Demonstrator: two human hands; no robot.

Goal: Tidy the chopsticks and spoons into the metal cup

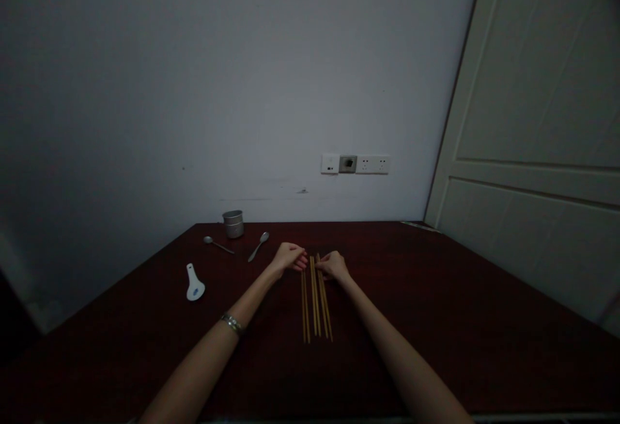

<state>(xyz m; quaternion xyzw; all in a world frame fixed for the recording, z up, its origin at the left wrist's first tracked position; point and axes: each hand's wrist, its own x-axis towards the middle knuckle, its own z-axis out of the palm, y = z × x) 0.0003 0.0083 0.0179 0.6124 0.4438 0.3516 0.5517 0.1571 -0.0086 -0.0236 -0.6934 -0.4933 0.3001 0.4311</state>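
From the middle of the view, at six o'clock: yellowish brown on the chopsticks [314, 304], against dark reddish brown on the table [411, 307]. At eight o'clock, white with a small blue mark on the ceramic spoon [195, 288], and silver grey on one metal spoon [208, 240]; again so, between seven and eight, on the other metal spoon [264, 237]. Duller grey on the metal cup [234, 224], between eight and nine. Silvery at seven, on the bracelet [232, 323]. Pale bluish grey on the wall [290, 75], toward twelve.
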